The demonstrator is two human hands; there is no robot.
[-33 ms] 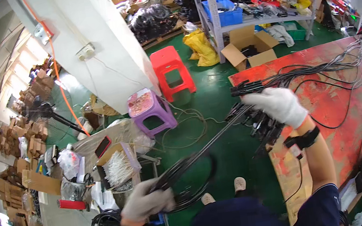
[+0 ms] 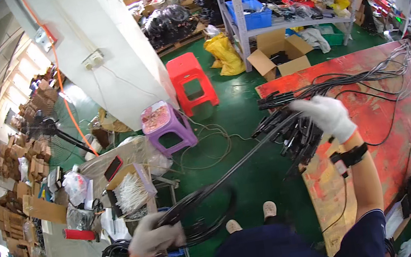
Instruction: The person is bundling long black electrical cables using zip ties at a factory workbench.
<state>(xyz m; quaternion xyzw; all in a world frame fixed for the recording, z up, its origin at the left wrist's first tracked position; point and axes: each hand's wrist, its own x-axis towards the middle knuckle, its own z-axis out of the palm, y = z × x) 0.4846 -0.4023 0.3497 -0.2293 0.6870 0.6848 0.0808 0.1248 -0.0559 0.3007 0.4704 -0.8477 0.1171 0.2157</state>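
Black cable stretched between two gloved hands.
The left hand (image 2: 156, 235) is curled around the looped black cable (image 2: 251, 154), its coil hanging just right of the fist; the strand slants up to the right hand (image 2: 329, 119), whose fingers meet its far end, though I cannot tell how tightly they close. Just below hang black plugs (image 2: 299, 144), beside the red table (image 2: 367, 121).
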